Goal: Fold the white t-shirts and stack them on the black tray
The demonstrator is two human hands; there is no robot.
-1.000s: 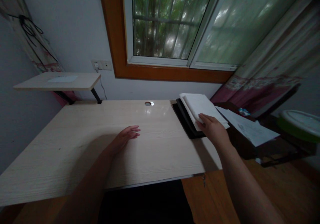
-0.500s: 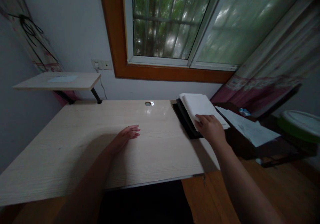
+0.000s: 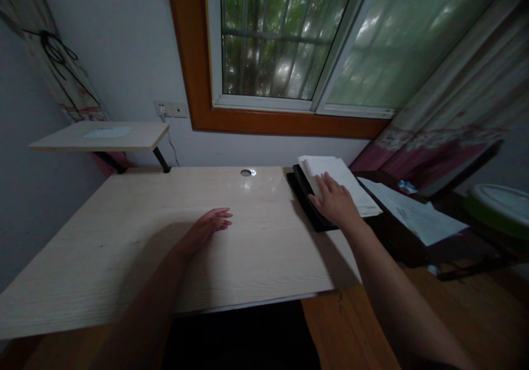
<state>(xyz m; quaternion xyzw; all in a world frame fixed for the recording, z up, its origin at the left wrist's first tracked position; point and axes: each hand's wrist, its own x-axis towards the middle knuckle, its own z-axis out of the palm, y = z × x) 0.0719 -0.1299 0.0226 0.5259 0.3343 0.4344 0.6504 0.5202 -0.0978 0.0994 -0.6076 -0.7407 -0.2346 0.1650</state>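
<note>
On the right side of the wooden desk (image 3: pixel 256 260) lies a stack with a folded white bundle, paper or cloth, I cannot tell which (image 3: pixel 351 180), on top of flat black items (image 3: pixel 306 199). My right hand (image 3: pixel 335 200) is over the near left part of this stack, fingers spread and lying across the white bundle's edge, gripping nothing. My left hand (image 3: pixel 209 228) hovers at or just above the bare desktop left of centre. Its fingers are loosely extended to the right and hold nothing.
A small raised shelf (image 3: pixel 142 139) with a paper sheet (image 3: pixel 107 132) stands at the back left. A cable hole (image 3: pixel 246 173) is near the back edge. Right of the desk are loose papers (image 3: pixel 417 216) and a green-and-white round container (image 3: pixel 496 210).
My right hand has shifted left on the stack, and its fingers have gone from curled at the white bundle's near edge to spread out. My left hand stays put.
</note>
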